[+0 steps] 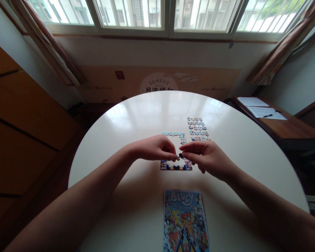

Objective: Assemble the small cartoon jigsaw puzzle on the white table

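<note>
Over the partly joined puzzle border (176,167), my left hand (157,148) and my right hand (206,156) come close together. Between the right thumb and fingers is a dark puzzle piece (181,155). A small pale puzzle piece (177,159) sits at the left fingertips, which are pinched. The two pieces are side by side; I cannot tell whether they are joined. My hands hide parts of the border's left and right sides. Behind the right hand lie rows of loose puzzle pieces (197,128).
A colourful Bluey picture sheet (185,220) lies nearest me on the round white table (136,119). At the right, a wooden side table (296,127) bears papers (266,112) and a pen (268,116). A windowed wall and a printed cardboard panel (212,78) stand beyond.
</note>
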